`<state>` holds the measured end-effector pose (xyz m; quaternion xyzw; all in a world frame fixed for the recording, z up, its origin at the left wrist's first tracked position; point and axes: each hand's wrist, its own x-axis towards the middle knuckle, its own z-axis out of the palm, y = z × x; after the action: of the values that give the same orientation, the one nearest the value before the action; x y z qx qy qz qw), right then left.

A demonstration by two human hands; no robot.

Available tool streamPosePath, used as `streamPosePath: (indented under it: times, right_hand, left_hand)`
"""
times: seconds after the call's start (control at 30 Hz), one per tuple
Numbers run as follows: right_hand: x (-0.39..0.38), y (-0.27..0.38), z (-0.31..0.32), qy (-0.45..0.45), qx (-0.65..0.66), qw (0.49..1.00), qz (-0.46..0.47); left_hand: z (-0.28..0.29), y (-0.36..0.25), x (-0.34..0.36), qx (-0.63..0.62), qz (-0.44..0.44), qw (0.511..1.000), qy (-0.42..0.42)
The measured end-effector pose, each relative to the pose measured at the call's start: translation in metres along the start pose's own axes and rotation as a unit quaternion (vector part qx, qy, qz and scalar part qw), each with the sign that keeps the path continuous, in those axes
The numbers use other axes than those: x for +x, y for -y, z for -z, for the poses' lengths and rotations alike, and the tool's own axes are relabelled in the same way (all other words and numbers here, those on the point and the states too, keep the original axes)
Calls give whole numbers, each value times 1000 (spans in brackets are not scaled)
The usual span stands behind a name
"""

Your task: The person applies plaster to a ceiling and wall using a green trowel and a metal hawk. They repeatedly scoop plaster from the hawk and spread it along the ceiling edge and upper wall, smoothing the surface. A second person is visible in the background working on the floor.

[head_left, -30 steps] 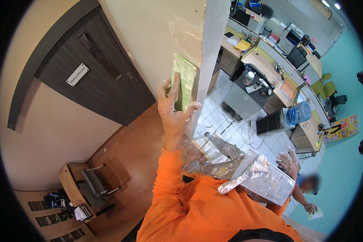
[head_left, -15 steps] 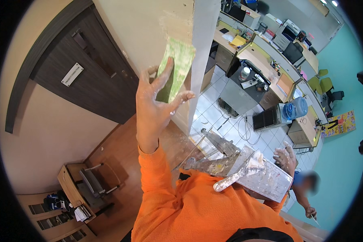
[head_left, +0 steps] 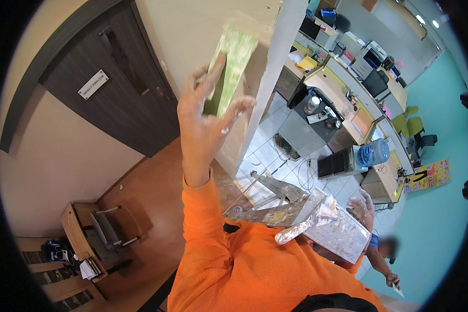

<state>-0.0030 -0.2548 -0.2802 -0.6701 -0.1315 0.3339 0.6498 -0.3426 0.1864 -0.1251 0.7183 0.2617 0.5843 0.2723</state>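
Note:
My left hand (head_left: 203,114) grips a pale green, flat rectangular block (head_left: 234,62), pressed to or just in front of the cream wall column (head_left: 177,26), beside its chipped corner. My dusty right hand (head_left: 363,205) has its fingers spread at the far edge of a plaster-smeared metal platform (head_left: 343,234); whether it touches that edge is unclear. A scraper caked with white compound (head_left: 301,226) lies across the platform, above a metal ladder frame (head_left: 281,190).
A dark door (head_left: 114,88) is left; below it are a desk (head_left: 73,229) and chair (head_left: 106,229). Beyond the column are cubicle desks (head_left: 348,104) and a blue water bottle (head_left: 373,151). A co-worker's hand (head_left: 392,278) holds a white tool at lower right.
My left hand and the green block have moved upward along the column. The co-worker's hand has shifted slightly at lower right.

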Motion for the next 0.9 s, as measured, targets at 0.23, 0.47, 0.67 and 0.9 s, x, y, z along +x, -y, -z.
streamPosePath:
  times: [0.23,0.47,0.67,0.9]
  right_hand:
    - [-2,3,-4,-9,-4,1000,-8]
    - [-4,4,-6,-8,-5,1000,-9]
    - [-6,5,-9,-20,-13,1000,-1]
    - [-5,3,-6,-18,-19,1000,0]
  left_hand:
    - [-7,-2,6,27,-19,998,46]
    - [-18,26,-49,55,29,996,61]
    - [-10,10,-29,-28,22,999,-20]
    - [-38,-5,20,-23,-77,996,-43]
